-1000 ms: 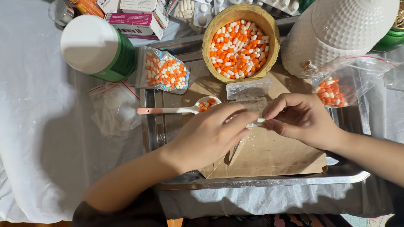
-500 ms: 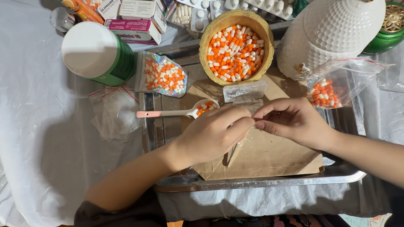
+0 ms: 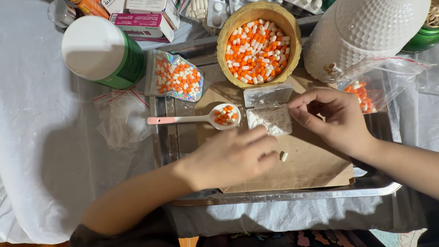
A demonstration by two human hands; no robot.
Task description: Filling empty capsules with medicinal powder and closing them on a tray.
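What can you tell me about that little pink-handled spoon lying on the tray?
The small white spoon with a pale pink handle looks like plastic or ceramic. It lies flat, handle pointing left, bowl to the right, heaped with a few orange-and-white capsules. The bowl rests on the brown paper sheet, while the handle reaches out over the bare metal tray. It sits just below the wooden bowl and left of the open clear box of white powder. Neither hand touches it.
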